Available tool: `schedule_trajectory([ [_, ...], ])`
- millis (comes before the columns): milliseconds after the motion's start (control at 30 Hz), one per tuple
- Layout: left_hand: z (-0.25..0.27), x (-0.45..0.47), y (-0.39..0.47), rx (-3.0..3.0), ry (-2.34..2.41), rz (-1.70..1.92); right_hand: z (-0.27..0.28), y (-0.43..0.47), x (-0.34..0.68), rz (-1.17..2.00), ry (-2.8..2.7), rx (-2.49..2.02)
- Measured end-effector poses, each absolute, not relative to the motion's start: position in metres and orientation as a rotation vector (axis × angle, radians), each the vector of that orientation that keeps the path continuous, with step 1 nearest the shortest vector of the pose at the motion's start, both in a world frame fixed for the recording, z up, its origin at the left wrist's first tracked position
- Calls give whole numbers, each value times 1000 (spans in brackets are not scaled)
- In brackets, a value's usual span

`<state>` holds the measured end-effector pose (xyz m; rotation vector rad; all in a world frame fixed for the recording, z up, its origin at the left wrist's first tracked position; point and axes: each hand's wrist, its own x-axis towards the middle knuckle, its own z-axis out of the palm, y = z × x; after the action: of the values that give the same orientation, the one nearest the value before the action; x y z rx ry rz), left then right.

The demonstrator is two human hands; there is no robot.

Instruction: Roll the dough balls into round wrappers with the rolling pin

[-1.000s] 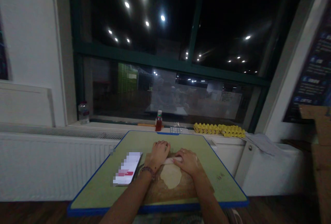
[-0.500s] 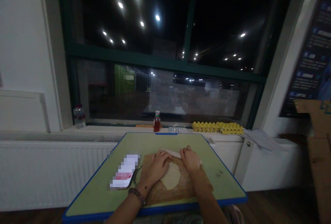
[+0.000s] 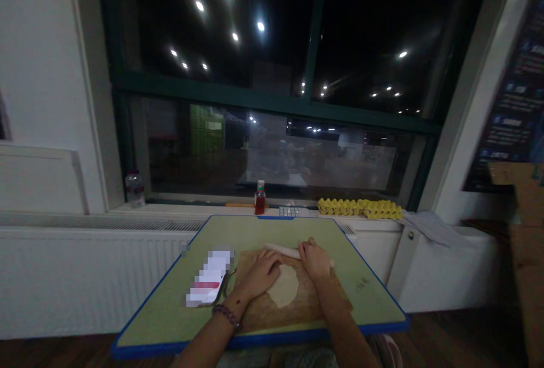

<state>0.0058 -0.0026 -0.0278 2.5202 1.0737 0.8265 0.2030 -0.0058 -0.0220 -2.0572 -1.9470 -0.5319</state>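
A flat, pale sheet of dough (image 3: 284, 287) lies on a wooden board (image 3: 293, 320). My left hand (image 3: 260, 273) rests over the dough's upper left edge, fingers stretched out and close below the rolling pin (image 3: 285, 250); whether its fingertips touch the dough or the board I cannot tell. The pin lies across the far part of the board. My right hand (image 3: 314, 260) is closed over the pin's right part, and the pin's end shows just past it.
The board sits on a small green table (image 3: 161, 322) with a blue rim. A phone (image 3: 210, 278), partly pixelated, lies left of the board. On the windowsill stand a red bottle (image 3: 259, 198), a clear bottle (image 3: 135, 188) and yellow egg trays (image 3: 359, 208).
My left fingers have come off the rolling pin and lie nearer the dough. The dough's outline looks rounder. My right hand has stayed on the pin; the view has shifted slightly.
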Motion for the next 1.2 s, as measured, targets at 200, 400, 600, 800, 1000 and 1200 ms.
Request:
schedule_trajectory([
  [200, -25, 9, -7, 2559, 1063, 785, -20, -8, 202, -507, -1924, -2060],
  [400, -26, 14, -10, 2567, 1121, 804, -15, -12, 199, -422, -1863, -2069],
  [600, -27, 20, -12, 2527, 1226, 808, -15, -12, 200, -447, -1933, -2075],
  [800, -32, 24, -2, 2447, 1297, 797, -17, -10, 203, -489, -1998, -2052],
  [1000, -33, 22, 14, 2290, 1201, 694, -19, -8, 203, -487, -1958, -2039],
  [1200, -36, 15, 22, 2069, 1022, 796, -20, -8, 203, -490, -1946, -1999],
])
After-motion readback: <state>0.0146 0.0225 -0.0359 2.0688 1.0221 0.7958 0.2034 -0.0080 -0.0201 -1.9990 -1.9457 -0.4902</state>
